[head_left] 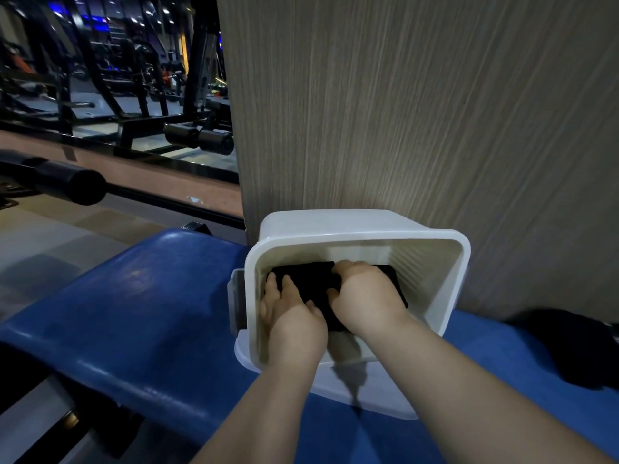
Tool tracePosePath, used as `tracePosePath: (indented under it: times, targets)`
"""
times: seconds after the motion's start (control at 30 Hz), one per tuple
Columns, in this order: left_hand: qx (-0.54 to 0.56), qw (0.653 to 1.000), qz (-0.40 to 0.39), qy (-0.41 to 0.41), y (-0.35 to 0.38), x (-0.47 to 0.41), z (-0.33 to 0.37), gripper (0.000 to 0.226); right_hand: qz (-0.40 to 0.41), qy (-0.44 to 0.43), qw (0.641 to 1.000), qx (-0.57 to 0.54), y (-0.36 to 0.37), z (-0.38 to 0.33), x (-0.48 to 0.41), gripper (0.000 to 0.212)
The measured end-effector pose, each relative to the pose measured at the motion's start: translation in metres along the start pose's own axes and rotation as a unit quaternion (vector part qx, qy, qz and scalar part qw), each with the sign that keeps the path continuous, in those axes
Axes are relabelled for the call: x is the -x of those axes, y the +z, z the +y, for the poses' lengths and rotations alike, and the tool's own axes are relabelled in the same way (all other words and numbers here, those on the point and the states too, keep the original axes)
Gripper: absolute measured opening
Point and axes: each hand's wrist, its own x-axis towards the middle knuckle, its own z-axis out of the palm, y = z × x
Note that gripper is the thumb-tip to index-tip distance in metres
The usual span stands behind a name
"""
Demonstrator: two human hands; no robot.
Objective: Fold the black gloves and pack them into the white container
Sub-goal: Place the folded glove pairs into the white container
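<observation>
Inside the container (464,259), left hand (288,309) presses flat, right hand (365,293) grips gloves (311,279); fold may spring open on release.

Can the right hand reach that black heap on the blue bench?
Probably yes. The black heap lies uncovered on the bench, right of the box. The right hand, gripping gloves inside the box, only has to come out first.
</observation>
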Motion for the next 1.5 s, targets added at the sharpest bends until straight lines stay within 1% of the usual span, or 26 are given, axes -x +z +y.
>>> tracePosePath:
  times: [0.07, 0.1, 0.17, 0.27, 0.37, 0.47, 0.6, 0.9, 0.97, 1.07, 1.17, 1.27, 1.33, 1.4, 1.5]
  targets:
    - [0.0, 1.0, -0.003, 0.002, 0.0, 0.001, 0.002, 0.058, 0.041, -0.054, 0.997, 0.021, 0.004, 0.006, 0.0, 0.034]
    - [-0.002, 1.0, -0.004, 0.003, 0.0, 0.002, 0.002, 0.059, 0.048, -0.079, 0.995, 0.035, 0.007, 0.009, -0.001, 0.036]
    - [-0.015, 1.0, -0.003, 0.008, 0.001, 0.001, 0.002, 0.06, 0.033, -0.098, 0.993, 0.063, 0.013, 0.014, -0.004, 0.043]
    - [-0.028, 0.999, 0.002, 0.025, 0.001, 0.001, 0.0, 0.06, -0.046, -0.106, 0.989, 0.089, 0.022, 0.018, -0.01, 0.051]
    - [-0.043, 0.998, 0.01, 0.051, 0.0, 0.002, 0.0, 0.06, -0.109, -0.107, 0.985, 0.076, 0.027, 0.019, -0.015, 0.053]
    - [-0.072, 0.995, -0.008, 0.072, -0.002, -0.003, -0.001, 0.057, -0.119, -0.11, 0.984, 0.078, 0.029, 0.022, -0.015, 0.054]
    - [-0.079, 0.994, -0.055, 0.052, -0.005, -0.007, -0.001, 0.055, -0.123, -0.112, 0.982, 0.088, 0.034, 0.026, -0.013, 0.054]
    - [-0.094, 0.992, -0.072, 0.045, -0.006, -0.001, 0.0, 0.054, -0.125, -0.113, 0.983, 0.077, 0.037, 0.03, -0.012, 0.053]
    - [-0.085, 0.993, -0.06, 0.047, -0.007, 0.0, 0.001, 0.054, -0.11, -0.118, 0.985, 0.06, 0.034, 0.03, -0.011, 0.052]
    - [-0.083, 0.994, -0.029, 0.059, -0.007, 0.005, 0.003, 0.053, -0.043, -0.129, 0.99, 0.027, 0.028, 0.032, -0.004, 0.048]
    - [-0.1, 0.991, 0.007, 0.093, -0.008, 0.012, 0.004, 0.053, 0.013, -0.139, 0.99, 0.02, 0.021, 0.036, 0.006, 0.048]
    - [-0.111, 0.985, 0.023, 0.127, -0.01, 0.021, 0.008, 0.05, 0.026, -0.14, 0.99, 0.0, 0.011, 0.046, 0.027, 0.059]
    - [-0.129, 0.978, 0.038, 0.157, -0.008, 0.029, 0.012, 0.048, 0.034, -0.129, 0.991, -0.006, 0.007, 0.058, 0.045, 0.06]
    - [-0.138, 0.971, 0.05, 0.191, 0.0, 0.039, 0.016, 0.046, 0.04, -0.123, 0.992, -0.008, 0.003, 0.073, 0.064, 0.054]
    - [-0.117, 0.957, 0.067, 0.257, 0.02, 0.059, 0.024, 0.035, 0.015, -0.114, 0.993, -0.001, -0.002, 0.102, 0.091, 0.033]
